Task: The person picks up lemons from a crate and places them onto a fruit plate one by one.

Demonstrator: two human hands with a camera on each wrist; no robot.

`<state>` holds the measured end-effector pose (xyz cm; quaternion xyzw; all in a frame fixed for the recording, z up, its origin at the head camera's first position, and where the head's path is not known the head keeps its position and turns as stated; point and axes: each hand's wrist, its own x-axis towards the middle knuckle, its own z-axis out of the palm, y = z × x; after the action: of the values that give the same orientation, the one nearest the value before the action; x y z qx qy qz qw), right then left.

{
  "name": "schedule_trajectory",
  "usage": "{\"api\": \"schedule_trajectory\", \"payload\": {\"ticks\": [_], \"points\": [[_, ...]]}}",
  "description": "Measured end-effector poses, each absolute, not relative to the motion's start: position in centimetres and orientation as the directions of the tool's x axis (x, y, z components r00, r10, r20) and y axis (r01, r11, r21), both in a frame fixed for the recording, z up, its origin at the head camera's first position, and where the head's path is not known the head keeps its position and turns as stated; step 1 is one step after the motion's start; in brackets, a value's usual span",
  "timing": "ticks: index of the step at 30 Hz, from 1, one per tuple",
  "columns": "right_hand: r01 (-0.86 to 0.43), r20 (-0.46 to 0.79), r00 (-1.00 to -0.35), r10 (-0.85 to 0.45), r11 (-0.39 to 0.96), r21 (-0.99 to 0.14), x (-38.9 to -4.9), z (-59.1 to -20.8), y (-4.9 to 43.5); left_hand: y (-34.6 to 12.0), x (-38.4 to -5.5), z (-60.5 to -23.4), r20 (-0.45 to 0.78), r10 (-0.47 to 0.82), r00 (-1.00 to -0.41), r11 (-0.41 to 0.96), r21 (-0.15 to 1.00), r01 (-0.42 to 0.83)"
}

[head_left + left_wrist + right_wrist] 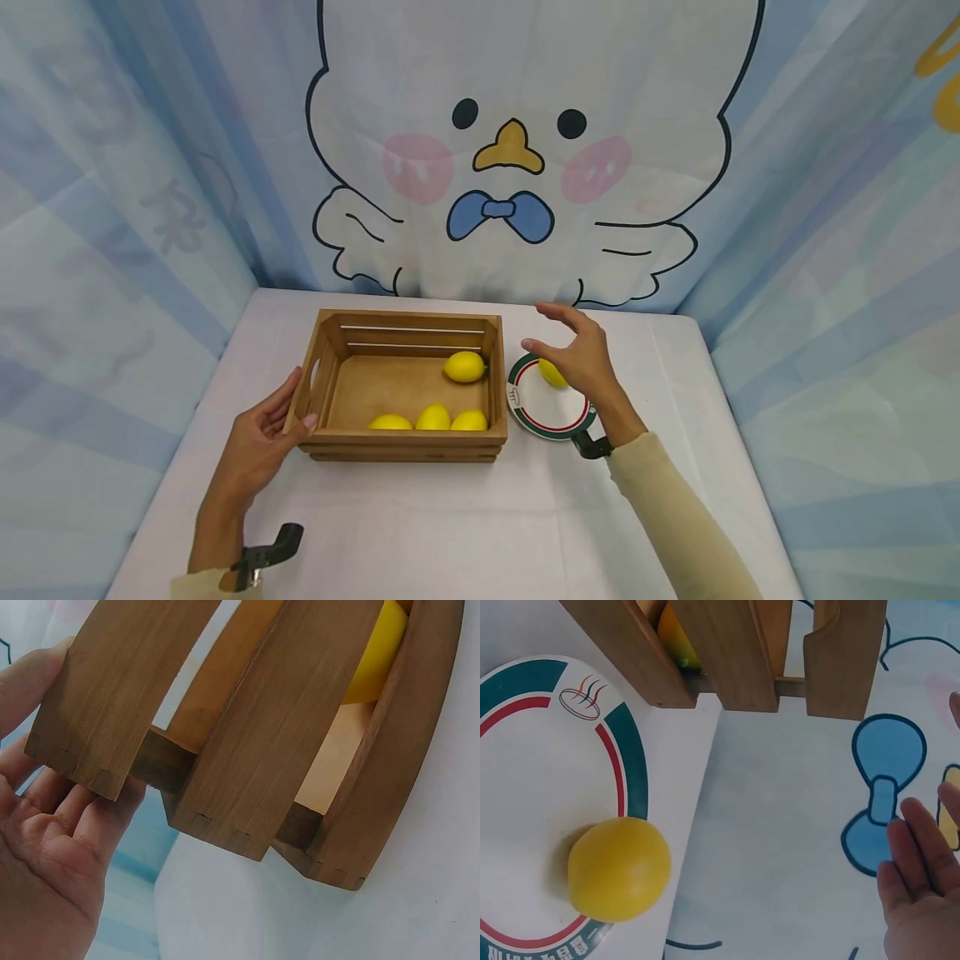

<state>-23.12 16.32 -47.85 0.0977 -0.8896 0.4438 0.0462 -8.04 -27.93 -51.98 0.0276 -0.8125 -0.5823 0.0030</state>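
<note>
A slatted wooden crate [405, 446] stands on the table with several yellow lemons inside; one lemon [464, 367] lies near its right wall and the others along the front wall. My left hand [258, 442] grips the crate's left end, thumb at the near corner and fingers on the outer side. To the right of the crate is a white plate [536, 404] with a green and red rim. One lemon [619, 870] sits on the plate near its edge. Above that lemon hovers my right hand [581, 354], thumb and fingers spread apart, holding nothing.
A white cloth covers the table [450, 533]. Printed curtains hang close behind and on both sides, the back one [510, 267] showing a cartoon bird. A black wrist strap mount [592, 446] hangs over the plate's near right edge.
</note>
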Motion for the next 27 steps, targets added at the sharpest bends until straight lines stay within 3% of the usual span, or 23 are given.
{"api": "schedule_trajectory", "payload": {"ticks": [27], "points": [[-0.354, 0.089, -0.913, -0.398, 0.664, -0.658, -22.9, -45.2, 13.3, -28.0, -8.1, -51.9, -0.049, -0.054, -0.997, 0.349, 0.935, -0.065]]}}
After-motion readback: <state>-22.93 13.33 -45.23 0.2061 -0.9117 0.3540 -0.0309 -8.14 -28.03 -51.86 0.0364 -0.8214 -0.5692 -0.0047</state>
